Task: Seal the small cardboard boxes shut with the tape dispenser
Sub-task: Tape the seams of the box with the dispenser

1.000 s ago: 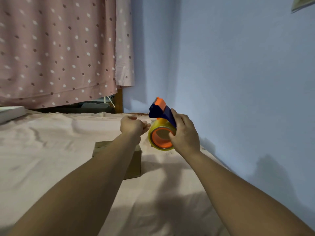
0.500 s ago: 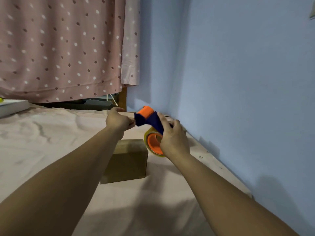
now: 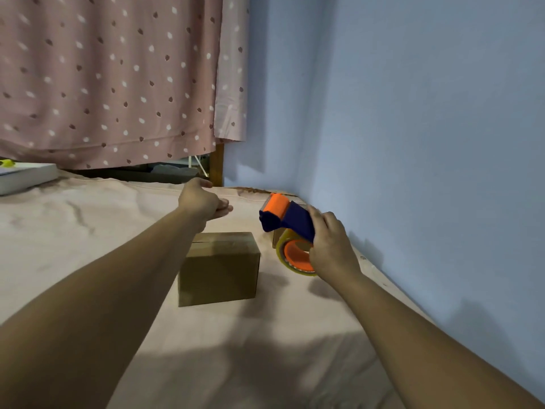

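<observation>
We judge taping not yet begun. Nearest, the cardboard box [image 3: 219,267] sits mid-way across the cloth-covered top [image 3: 88,237], flaps down. Just right of it, near the top's right edge against the wall [image 3: 413,172], our right hand [image 3: 331,249] grips the tape dispenser [image 3: 287,222]. Beyond, our left hand [image 3: 203,202] hovers, fingers loose and holding nothing. Next, we should bring the dispenser onto the box. Open room lies leftward.

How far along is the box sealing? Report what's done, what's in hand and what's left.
Done: the cardboard box has its flaps down; tape on it cannot be told. In hand: the right hand grips the tape dispenser beside the box, not touching it; the left hand hovers open past it. Left, it seems: taping the top seam.
</observation>
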